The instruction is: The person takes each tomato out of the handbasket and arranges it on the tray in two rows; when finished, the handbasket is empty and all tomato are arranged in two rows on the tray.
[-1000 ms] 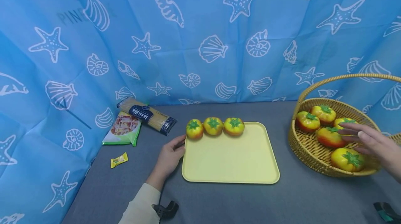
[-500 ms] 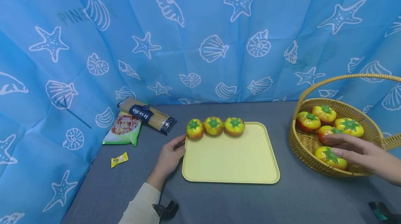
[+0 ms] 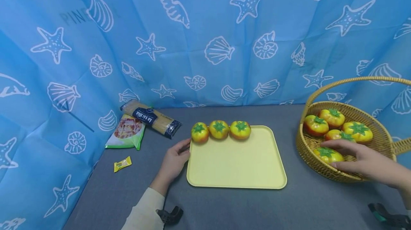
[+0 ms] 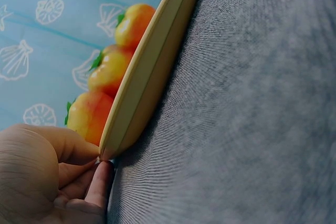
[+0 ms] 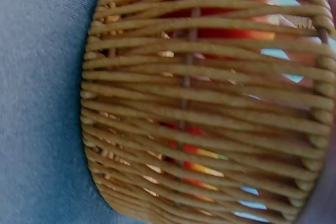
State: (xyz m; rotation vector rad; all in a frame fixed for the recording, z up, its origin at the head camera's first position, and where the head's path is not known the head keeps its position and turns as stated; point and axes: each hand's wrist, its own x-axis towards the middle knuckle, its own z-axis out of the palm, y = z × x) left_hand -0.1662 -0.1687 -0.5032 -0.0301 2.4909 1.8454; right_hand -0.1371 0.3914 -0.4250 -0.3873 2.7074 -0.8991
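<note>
In the head view, my left hand (image 3: pixel 174 160) is at the left edge of a pale yellow tray (image 3: pixel 236 162). The left wrist view shows its thumb and fingers pinching the tray's rim (image 4: pixel 137 72). A row of yellow-red tomatoes (image 3: pixel 219 129) with green star-shaped tops sits along the tray's far left side. My right hand (image 3: pixel 361 156) reaches into a wicker basket (image 3: pixel 303 148) and grips the nearest tomato (image 3: pixel 327 154), fingers over its far side and thumb on the near side. Several more tomatoes (image 3: pixel 357 131) lie behind it. Basket weave (image 5: pixel 210 98) hides most of the right wrist view.
The basket's tall handle (image 3: pixel 353 79) arches above the fruit. At the back left, a spaghetti packet (image 3: pixel 151 117) lies partly over a green-and-white food bag (image 3: pixel 126 133). A small yellow wrapped snack (image 3: pixel 122 164) lies nearer. A blue shell-print curtain (image 3: pixel 205 44) hangs behind the grey table.
My right hand has come down into the basket and moved left, and the nearest tomato has shifted left with it. The left hand and the tray have stayed put.
</note>
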